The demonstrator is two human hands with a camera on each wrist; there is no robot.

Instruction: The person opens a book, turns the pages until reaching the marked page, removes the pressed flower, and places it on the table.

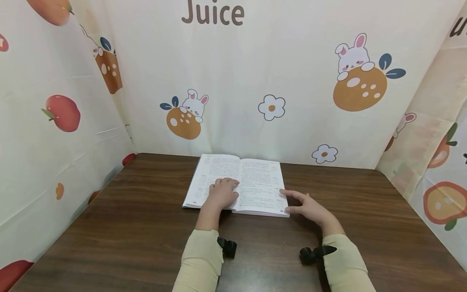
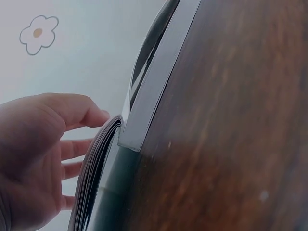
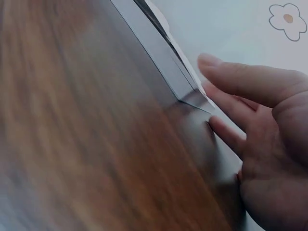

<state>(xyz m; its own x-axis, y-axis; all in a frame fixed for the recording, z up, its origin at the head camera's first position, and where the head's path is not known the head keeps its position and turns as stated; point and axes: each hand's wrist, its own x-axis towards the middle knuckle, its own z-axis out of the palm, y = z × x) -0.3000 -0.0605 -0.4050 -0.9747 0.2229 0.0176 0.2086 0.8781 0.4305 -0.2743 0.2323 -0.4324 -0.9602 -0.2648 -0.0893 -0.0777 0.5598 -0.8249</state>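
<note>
An open book (image 1: 257, 186) with printed white pages lies on the table near its far edge. My left hand (image 1: 223, 194) rests on the lower part of the left page, thumb toward the central fold. In the left wrist view, the thumb tip (image 2: 103, 114) is at the curved page edges beside the fold, with the other fingers loosely extended. At the right page's outer edge is my right hand (image 1: 310, 209), its fingers spread and its thumb by the lower corner. The right wrist view shows that thumb (image 3: 211, 62) over the corner and fingers beside the book's edge.
The brown wooden table (image 1: 127, 227) extends around the book. Behind it hangs a pale printed curtain (image 1: 237, 73), with more fabric at both sides. A black wrist camera (image 1: 229, 248) sits by the left sleeve, another black camera (image 1: 308, 256) by the right.
</note>
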